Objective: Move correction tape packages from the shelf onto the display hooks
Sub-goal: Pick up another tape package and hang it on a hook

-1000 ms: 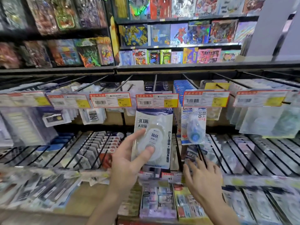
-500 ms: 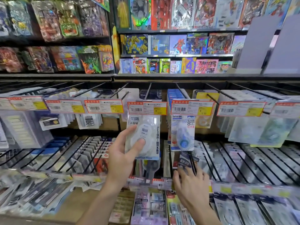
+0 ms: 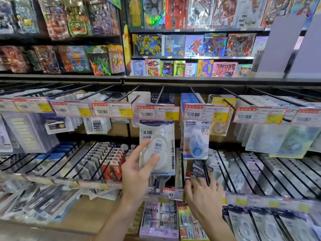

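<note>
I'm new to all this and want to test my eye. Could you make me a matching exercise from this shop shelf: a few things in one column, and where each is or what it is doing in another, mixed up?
Things:
1. left hand
2. right hand
3. blue-wheeled tape package
4. yellow 5.80 price tag

Places or states:
A. hangs on the hook to the right of the white tape package
B. fingers spread on the lower row of packages
C. sits just above the white tape package
D. pinches the white tape package, thumb on its front

Pairs: 1-D, 2-B, 3-A, 4-C
</note>
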